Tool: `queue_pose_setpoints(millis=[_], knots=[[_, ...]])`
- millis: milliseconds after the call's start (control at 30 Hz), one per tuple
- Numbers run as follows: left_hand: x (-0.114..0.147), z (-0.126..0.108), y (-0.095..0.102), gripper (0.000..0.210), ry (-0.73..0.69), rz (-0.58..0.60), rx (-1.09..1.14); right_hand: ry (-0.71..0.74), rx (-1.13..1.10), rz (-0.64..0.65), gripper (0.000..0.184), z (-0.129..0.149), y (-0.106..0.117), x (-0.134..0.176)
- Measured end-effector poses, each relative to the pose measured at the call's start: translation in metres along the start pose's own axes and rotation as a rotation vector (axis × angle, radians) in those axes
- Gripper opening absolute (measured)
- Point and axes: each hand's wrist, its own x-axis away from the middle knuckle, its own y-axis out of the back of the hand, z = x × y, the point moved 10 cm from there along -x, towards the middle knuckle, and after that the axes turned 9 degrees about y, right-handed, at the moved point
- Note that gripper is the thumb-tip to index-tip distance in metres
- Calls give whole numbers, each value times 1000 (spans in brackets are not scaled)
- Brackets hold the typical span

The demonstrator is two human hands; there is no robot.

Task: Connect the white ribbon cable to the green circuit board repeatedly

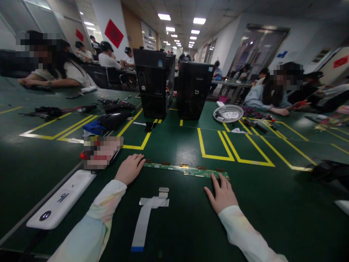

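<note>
One long, thin green circuit board (191, 170) lies on the smooth table (185, 225); my right fingers (216, 183) spread over one end, gripping nothing. My left fingers (135, 160) bunch at the other, any grip hidden. A flat, pale ribbon cable (143, 223) lies nearer me.

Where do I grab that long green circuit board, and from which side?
Probably its short ends, from left and right: the circuit board lies flat, long and narrow, left hand and right hand at opposite ends. Avoid the tabs along its far edge.
</note>
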Motion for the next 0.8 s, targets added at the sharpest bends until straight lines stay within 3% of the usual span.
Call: queue_pose_setpoints(millis=[300, 500, 567, 667, 800], knots=[[0, 8, -8, 55, 18, 0, 52, 30, -1, -50, 56, 6, 18, -3], [7, 3, -4, 55, -17, -23, 114, 519, -205, -52, 44, 41, 28, -15], [16, -8, 6, 53, -85, -63, 148, 597, -283, -70, 40, 40, 30, -21], [38, -27, 22, 46, -188, -68, 207, 549, -358, -130, 36, 22, 29, -33], [84, -52, 28, 37, -312, 107, 254, 483, -395, -134, 34, 8, 22, -40]])
